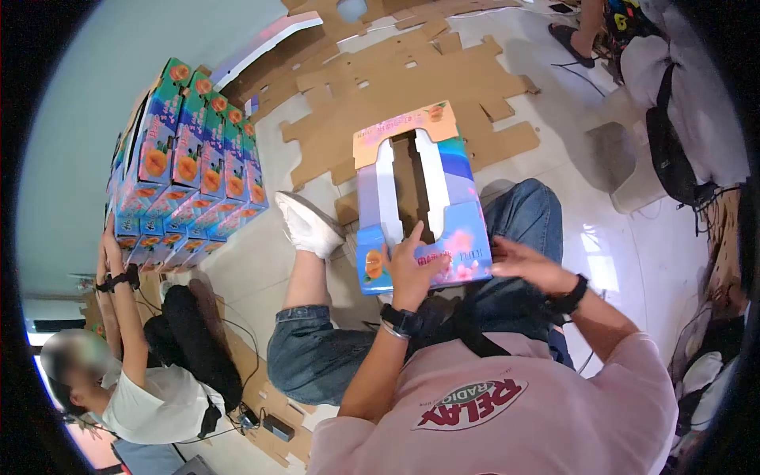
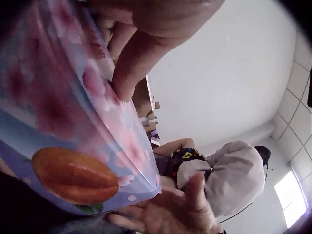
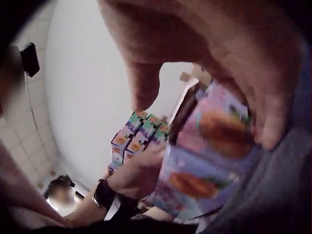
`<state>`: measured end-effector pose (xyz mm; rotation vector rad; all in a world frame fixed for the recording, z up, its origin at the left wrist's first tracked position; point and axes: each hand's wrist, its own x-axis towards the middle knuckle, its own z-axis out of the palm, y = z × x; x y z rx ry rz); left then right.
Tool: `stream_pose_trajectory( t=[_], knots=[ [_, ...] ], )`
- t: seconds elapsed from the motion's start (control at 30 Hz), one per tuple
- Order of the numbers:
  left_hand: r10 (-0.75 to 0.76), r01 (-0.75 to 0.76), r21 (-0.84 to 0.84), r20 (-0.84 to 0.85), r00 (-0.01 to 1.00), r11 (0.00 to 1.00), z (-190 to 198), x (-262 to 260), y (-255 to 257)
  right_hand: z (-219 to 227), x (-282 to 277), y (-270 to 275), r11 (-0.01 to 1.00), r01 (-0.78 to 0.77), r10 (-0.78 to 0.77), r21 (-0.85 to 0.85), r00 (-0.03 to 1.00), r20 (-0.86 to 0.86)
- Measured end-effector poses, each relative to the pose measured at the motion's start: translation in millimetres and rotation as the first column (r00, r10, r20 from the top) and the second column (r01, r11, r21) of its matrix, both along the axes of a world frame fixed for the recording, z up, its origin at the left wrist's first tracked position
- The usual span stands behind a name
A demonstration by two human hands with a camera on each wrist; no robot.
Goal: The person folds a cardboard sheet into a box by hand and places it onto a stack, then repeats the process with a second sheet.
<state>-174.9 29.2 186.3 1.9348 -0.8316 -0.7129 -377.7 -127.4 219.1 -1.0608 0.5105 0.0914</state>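
A carton box (image 1: 459, 237) printed with peaches and pink blossoms sits across the person's lap, a long cut-out in its top. The left hand (image 1: 413, 273) lies on the near end of the top panel, its index finger reaching over the cut-out's edge. In the left wrist view, a fingertip of the left hand (image 2: 131, 73) presses the blossom print. Beside the box's near right corner is the right hand (image 1: 530, 267), fingers spread and the fingertips right at the side wall. The right wrist view shows the right hand (image 3: 234, 63) arched over the box's end (image 3: 209, 165), thumb held apart.
Similar cartons (image 1: 190, 174) stand stacked at the left, where another person (image 1: 158, 396) reaches to them. Flattened cardboard (image 1: 412, 79) covers the floor ahead. At the right are a pale stool (image 1: 637, 186) and a standing person's leg. Cables run along the floor.
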Motion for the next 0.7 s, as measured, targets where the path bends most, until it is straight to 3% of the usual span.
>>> stream_pose_trajectory(
  t=[0.03,0.07,0.1,0.13,0.17,0.33,0.43,0.5,0.53,0.6,0.67,0.7],
  knots=[
    [0.001,-0.001,0.016,0.005,1.0,1.0,5,-1,4,-3,15,11,0.994,0.0,-0.004,-0.112,1.0,-0.03],
    [0.02,-0.022,0.014,0.123,0.992,1.0,8,-6,6,-8,21,17,0.973,-0.004,-0.01,-0.229,0.998,-0.059],
    [0.037,-0.038,0.002,0.237,0.971,0.999,9,-12,7,-15,21,20,0.973,-0.002,-0.011,-0.229,0.998,-0.055],
    [0.034,-0.035,0.0,0.238,0.971,0.999,8,-16,8,-22,19,22,0.98,0.089,-0.098,-0.178,0.994,-0.042],
    [0.075,-0.067,-0.047,0.178,0.981,0.997,7,-19,9,-26,16,23,0.976,0.178,-0.184,-0.126,0.982,-0.036],
    [0.193,-0.198,-0.124,-0.054,0.98,0.972,19,-21,10,4,23,31,0.98,0.201,-0.201,0.001,0.98,0.01],
    [0.077,-0.077,-0.094,-0.006,0.997,0.993,22,-17,4,-1,24,36,0.966,0.258,-0.257,-0.021,0.965,0.049],
    [0.076,-0.039,-0.156,0.242,0.967,0.987,31,-15,-5,-10,26,40,0.953,0.3,-0.297,-0.037,0.953,0.063],
    [0.076,-0.039,-0.149,0.247,0.966,0.988,37,-13,-13,-14,26,41,0.944,0.329,-0.325,-0.037,0.942,0.083],
    [-0.045,0.16,-0.226,0.441,0.896,0.961,44,-14,-35,-16,27,42,0.933,0.357,-0.353,-0.031,0.93,0.102],
    [-0.096,0.224,-0.202,0.502,0.86,0.953,50,-24,-56,-15,26,41,0.933,0.36,-0.359,0.011,0.925,0.124],
    [-0.161,0.231,-0.07,0.522,0.838,0.971,58,-33,-66,-13,26,40,0.931,0.364,-0.363,0.013,0.923,0.127]
  ],
)
